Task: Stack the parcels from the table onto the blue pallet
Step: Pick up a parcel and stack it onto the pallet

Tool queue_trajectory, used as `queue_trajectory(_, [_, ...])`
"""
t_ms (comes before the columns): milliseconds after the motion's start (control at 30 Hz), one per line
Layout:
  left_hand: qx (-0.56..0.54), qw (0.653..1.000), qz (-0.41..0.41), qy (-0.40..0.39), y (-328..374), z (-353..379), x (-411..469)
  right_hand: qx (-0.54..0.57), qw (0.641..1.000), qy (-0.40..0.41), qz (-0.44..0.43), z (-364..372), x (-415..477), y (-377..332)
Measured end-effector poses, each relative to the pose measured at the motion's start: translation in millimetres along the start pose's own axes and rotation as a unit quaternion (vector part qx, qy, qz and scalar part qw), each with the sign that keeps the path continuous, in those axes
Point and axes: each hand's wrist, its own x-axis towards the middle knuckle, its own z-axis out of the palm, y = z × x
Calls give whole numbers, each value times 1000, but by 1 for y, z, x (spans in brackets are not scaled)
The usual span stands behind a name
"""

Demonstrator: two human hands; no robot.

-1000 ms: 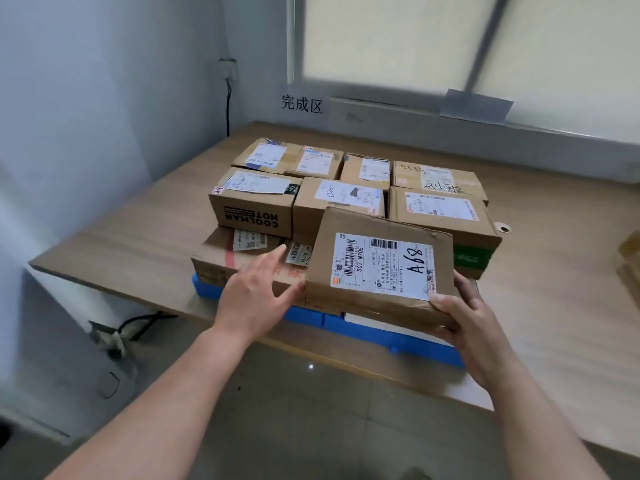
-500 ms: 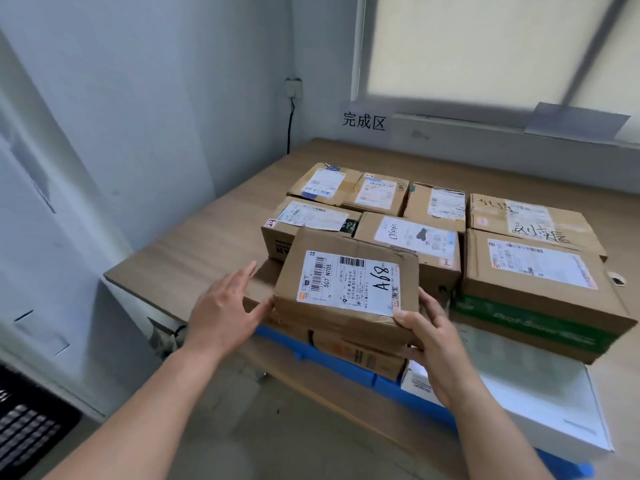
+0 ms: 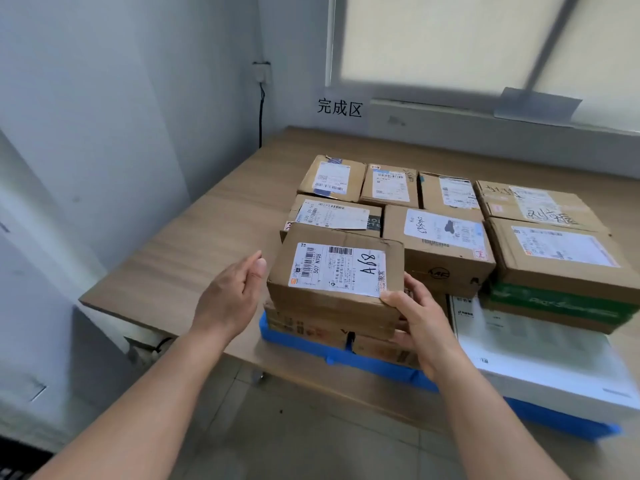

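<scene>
— What has moved for us since half a second ago?
— The A68 parcel (image 3: 337, 271) has come down onto the front left corner of the stack, and our left hand (image 3: 230, 296) has drawn off its side.
— Start at the left, then.
— A black cable (image 3: 261, 112) hangs down the wall in the corner, and the wooden desk (image 3: 194, 244) spreads out below it. Next comes our left hand, open, fingers straight, just beside the parcel's left face with a slim gap between.
— And the parcel itself?
— It seems to lie on the brown lower parcels (image 3: 298, 322), which sit on the blue pallet (image 3: 301, 344) at the desk's near edge. Its white label faces up. Behind it, more stacked parcels (image 3: 440, 237) stand in rows.
— Our right hand?
— Our right hand (image 3: 420, 323) grips the parcel's near right corner, thumb on top by the label, fingers round the right side.
— Further right?
— A flat white box (image 3: 540, 348) lies on the pallet, and a green-banded parcel (image 3: 561, 268) sits on its far part.
</scene>
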Motion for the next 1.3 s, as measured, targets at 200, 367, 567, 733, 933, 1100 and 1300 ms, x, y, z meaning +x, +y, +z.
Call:
queue_trajectory(200, [-54, 992, 13, -116, -10, 0, 12, -16, 999, 34, 10, 24, -4, 3])
queue_trajectory(367, [-102, 976, 27, -192, -19, 2, 22, -13, 998, 61, 20, 32, -4, 3])
queue_trajectory(567, [-168, 957, -3, -237, -19, 8, 22, -104, 994, -3, 21, 34, -11, 4])
queue_trajectory(733, [-211, 951, -24, -224, -21, 11, 26, -124, 992, 11, 30, 37, -8, 7])
queue_trajectory(933, [-243, 946, -30, -215, -22, 16, 31, -134, 990, 6, 39, 38, -7, 4])
queue_trajectory(1100, [-267, 941, -39, -203, -24, 19, 33, -134, 990, 13, 29, 39, -8, 2])
queue_trajectory(1300, [-263, 944, -35, -197, -29, 23, 37, -190, 981, 15, 20, 41, -10, 0])
